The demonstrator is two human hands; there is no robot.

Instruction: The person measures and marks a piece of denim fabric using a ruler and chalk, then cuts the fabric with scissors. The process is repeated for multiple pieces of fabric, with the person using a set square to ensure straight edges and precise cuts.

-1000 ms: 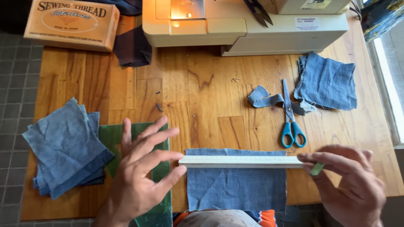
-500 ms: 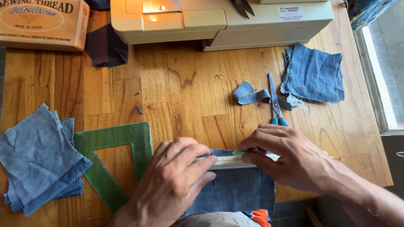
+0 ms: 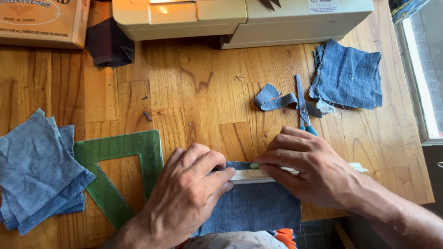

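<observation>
Hands on ruler (image 3: pixel 251 175), which lies flat across denim piece (image 3: pixel 254 207) at near edge of wooden counter (image 3: pixel 194 92). Left hand (image 3: pixel 187 196) spread, fingertips pressing ruler's left end down. Right hand (image 3: pixel 311 168) pinches small green chalk (image 3: pixel 254 165) against ruler's top edge. Green set square (image 3: pixel 120 170) just left of left hand, beside stack of denim squares (image 3: pixel 39 170). Scissors (image 3: pixel 302 106), denim strip (image 3: pixel 272 99), more denim (image 3: pixel 348 76) further back. Sewing machine (image 3: pixel 240 18) at far edge.
</observation>
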